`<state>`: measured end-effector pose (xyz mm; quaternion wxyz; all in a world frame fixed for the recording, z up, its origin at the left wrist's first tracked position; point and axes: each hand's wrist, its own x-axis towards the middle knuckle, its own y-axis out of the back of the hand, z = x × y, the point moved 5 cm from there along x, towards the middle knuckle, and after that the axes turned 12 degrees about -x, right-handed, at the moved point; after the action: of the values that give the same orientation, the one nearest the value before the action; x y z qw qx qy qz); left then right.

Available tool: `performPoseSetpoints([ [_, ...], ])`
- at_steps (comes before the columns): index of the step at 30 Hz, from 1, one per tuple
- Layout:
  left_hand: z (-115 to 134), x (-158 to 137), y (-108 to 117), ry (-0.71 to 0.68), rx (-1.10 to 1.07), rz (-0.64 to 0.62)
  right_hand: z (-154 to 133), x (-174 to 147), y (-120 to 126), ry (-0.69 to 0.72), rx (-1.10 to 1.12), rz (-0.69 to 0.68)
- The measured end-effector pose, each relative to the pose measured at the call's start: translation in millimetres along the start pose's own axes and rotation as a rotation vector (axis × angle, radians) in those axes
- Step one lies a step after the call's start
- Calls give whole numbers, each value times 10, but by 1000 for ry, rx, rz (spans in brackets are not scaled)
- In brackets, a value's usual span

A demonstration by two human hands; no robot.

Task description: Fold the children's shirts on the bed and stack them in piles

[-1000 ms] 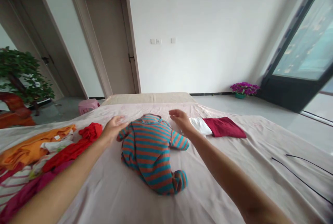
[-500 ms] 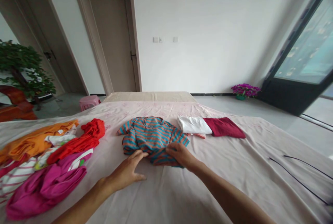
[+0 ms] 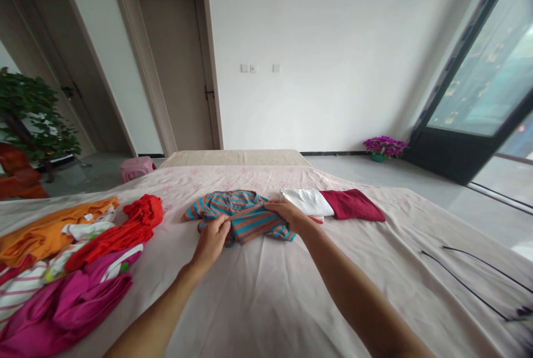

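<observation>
Bedsheet [image 3: 266,302]; striped romper [image 3: 241,216] now smaller

White wall [image 3: 333,69], wooden door [image 3: 175,69], potted flowers [image 3: 383,147] by window [image 3: 487,80].

One striped garment [image 3: 241,216], two folded cloths, one white [image 3: 307,201], one maroon [image 3: 352,204], two hands, left [image 3: 213,237], right [image 3: 287,212]

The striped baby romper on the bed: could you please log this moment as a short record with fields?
surface: pink bedsheet
garment: striped baby romper, folded up, lying flat
left hand: pressing on romper's near-left edge
right hand: on romper's right side
right of romper: folded white cloth, folded maroon cloth
left of romper: loose clothes pile
</observation>
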<state>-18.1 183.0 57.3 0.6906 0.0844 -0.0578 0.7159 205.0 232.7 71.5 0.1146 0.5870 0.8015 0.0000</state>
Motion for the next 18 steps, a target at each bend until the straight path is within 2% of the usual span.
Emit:
performPoseSetpoints([
  [2,-9,80,74,151,-314,75,-53,91,111,63,-141,96],
  [4,-46,134,86,329,-626,150,-134,143,211,174,-282,278],
  [6,-75,155,51,451,-844,189,-196,106,249,295,-344,473],
  [7,-91,151,32,489,-920,205,-193,62,226,330,-334,526],
  [8,-111,139,12,517,-980,223,-160,17,168,331,-306,521],
  [9,-136,118,-8,540,-1025,242,-101,-26,72,302,-268,461],
  [12,-198,35,-87,571,-1072,259,123,-162,-350,161,-152,143],
  [14,-183,-4,-158,540,-1065,216,193,-225,-589,149,-114,31],
  [18,-21,-49,-282,480,-1041,58,137,-137,-741,290,-14,94],
])
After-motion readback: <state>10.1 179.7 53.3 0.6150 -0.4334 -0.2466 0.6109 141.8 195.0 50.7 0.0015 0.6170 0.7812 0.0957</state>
